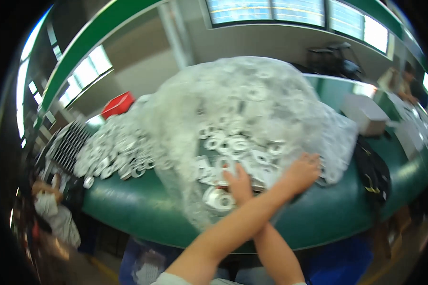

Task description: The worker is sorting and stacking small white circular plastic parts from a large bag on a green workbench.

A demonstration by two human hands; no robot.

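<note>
My forearms cross, the left one over the right. My left hand (301,174) lies to the right, its fingers curled onto the clear plastic bag (180,104) near the bag's right side. My right hand (239,184) is left of it, at the bag's open front. Its fingers look spread and touch the pile of white ring-shaped parts (238,145); blur hides whether it grips one. Close below that hand lies a stack of white rings (218,198). The big bag bulges up behind both hands, full of such parts.
More white parts (121,142) are heaped on the green table (128,199) at the left, before a red bin (118,105). A white box (364,114) and a black bag or strap (372,166) lie right. Other people sit at far left and far right.
</note>
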